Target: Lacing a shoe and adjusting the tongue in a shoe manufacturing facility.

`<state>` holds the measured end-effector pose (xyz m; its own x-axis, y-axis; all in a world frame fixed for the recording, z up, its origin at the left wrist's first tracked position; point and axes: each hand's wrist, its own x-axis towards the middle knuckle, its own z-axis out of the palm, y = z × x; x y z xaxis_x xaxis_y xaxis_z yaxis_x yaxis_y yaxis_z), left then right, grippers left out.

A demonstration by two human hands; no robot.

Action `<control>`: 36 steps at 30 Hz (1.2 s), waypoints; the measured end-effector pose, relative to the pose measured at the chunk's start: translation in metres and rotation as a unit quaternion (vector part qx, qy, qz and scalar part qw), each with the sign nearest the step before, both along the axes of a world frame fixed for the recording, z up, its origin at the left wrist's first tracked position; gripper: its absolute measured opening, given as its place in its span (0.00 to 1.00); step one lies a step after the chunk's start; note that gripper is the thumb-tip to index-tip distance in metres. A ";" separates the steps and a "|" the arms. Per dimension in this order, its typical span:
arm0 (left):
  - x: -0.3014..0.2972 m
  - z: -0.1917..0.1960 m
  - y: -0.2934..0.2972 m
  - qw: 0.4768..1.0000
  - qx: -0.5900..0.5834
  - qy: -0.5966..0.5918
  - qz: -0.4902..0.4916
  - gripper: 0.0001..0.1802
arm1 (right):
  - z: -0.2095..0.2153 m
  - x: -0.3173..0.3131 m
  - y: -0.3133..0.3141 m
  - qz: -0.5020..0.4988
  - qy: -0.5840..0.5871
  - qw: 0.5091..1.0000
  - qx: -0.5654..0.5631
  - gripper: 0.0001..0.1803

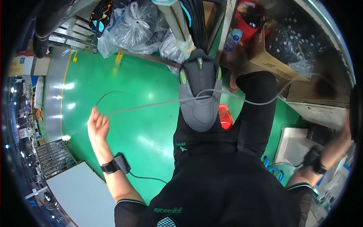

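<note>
A dark grey sneaker point(200, 113) with bright green accents rests over my lap, toe toward me. A long grey shoelace point(151, 104) passes through it low on the throat, just above the toe. My left hand point(99, 125) is out to the left, fingers closed on the lace, which is pulled taut from the shoe; a thin end curls up past the fingers. The other length of lace point(261, 103) sags loosely to the right and loops upward there. My right forearm point(334, 151) is blurred and reaches the right rim, where the hand is out of sight.
A post point(177, 26) rises just beyond the sneaker. Clear plastic bags point(138, 28) lie behind a low rail. At right are a cardboard box point(274, 62), a bottle point(232, 41) and a cabinet point(321, 111). A red slipper point(225, 116) is on the green floor point(140, 147).
</note>
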<state>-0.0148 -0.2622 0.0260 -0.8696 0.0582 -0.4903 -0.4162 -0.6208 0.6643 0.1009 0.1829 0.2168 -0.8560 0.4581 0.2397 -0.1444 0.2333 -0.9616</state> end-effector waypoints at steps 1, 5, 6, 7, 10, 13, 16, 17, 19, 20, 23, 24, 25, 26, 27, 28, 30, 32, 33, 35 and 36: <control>0.026 -0.003 -0.049 0.981 -0.044 -0.080 0.172 0.07 | -0.071 0.053 0.121 -0.102 -0.041 0.994 0.009 0.16; 0.081 -0.051 -0.189 0.942 -0.138 -0.118 0.282 0.08 | -0.241 0.041 0.096 -0.007 -0.109 0.979 -0.172 0.17; 0.089 -0.056 -0.188 0.933 -0.120 -0.142 0.308 0.08 | -0.264 0.031 0.070 0.025 -0.139 0.960 -0.241 0.10; 0.097 -0.056 -0.188 0.921 -0.103 -0.164 0.337 0.10 | -0.281 0.027 0.051 0.040 -0.191 0.939 -0.283 0.09; 0.126 -0.072 -0.252 0.863 -0.091 -0.186 0.461 0.12 | -0.304 0.041 0.025 0.083 -0.258 0.928 -0.257 0.06; 0.180 -0.049 -0.368 0.878 -0.362 -0.061 0.306 0.11 | -0.292 0.036 0.021 0.117 -0.262 0.920 -0.266 0.06; 0.099 -0.164 -0.135 0.824 -0.542 -0.123 0.111 0.10 | -0.298 0.041 0.025 0.096 -0.302 0.948 -0.017 0.07; 0.087 -0.165 -0.094 0.812 -0.577 -0.044 0.077 0.07 | -0.292 0.038 0.024 0.102 -0.295 0.950 -0.021 0.07; 0.061 -0.141 0.010 0.769 -0.626 0.054 -0.117 0.07 | -0.280 0.036 0.029 0.132 -0.299 0.931 0.164 0.07; 0.061 -0.139 0.038 0.721 -0.662 0.159 -0.126 0.10 | -0.275 0.032 0.024 0.140 -0.291 0.932 0.163 0.07; 0.072 -0.074 0.171 0.581 -0.695 0.358 -0.225 0.08 | -0.271 0.026 0.020 0.128 -0.274 0.907 0.293 0.07; 0.074 -0.059 0.194 0.542 -0.696 0.404 -0.243 0.07 | -0.271 0.025 0.018 0.132 -0.271 0.908 0.292 0.07; 0.075 -0.049 0.207 0.540 -0.700 0.401 -0.240 0.07 | -0.270 0.025 0.018 0.130 -0.245 0.898 0.342 0.05; 0.078 -0.043 0.217 0.517 -0.697 0.431 -0.248 0.06 | -0.269 0.027 0.019 0.124 -0.220 0.884 0.393 0.04; 0.079 -0.040 0.224 0.493 -0.693 0.460 -0.256 0.05 | -0.272 0.027 0.019 0.126 -0.217 0.884 0.394 0.04; 0.080 -0.037 0.230 0.492 -0.696 0.457 -0.254 0.05 | -0.278 0.026 0.018 0.134 -0.166 0.884 0.417 0.03; 0.079 -0.035 0.238 0.431 -0.722 0.483 -0.244 0.03 | -0.283 0.025 0.023 0.154 -0.072 0.886 0.430 0.01; 0.075 -0.038 0.246 0.420 -0.722 0.489 -0.252 0.03 | -0.290 0.027 0.036 0.176 -0.024 0.887 0.426 0.04; 0.073 -0.038 0.248 0.409 -0.720 0.496 -0.261 0.03 | -0.290 0.028 0.042 0.185 -0.024 0.874 0.449 0.07; 0.068 -0.041 0.251 0.410 -0.713 0.501 -0.270 0.04 | -0.285 0.028 0.047 0.189 -0.027 0.860 0.473 0.11; 0.065 -0.043 0.251 0.411 -0.705 0.499 -0.293 0.05 | -0.283 0.027 0.048 0.190 -0.027 0.861 0.471 0.11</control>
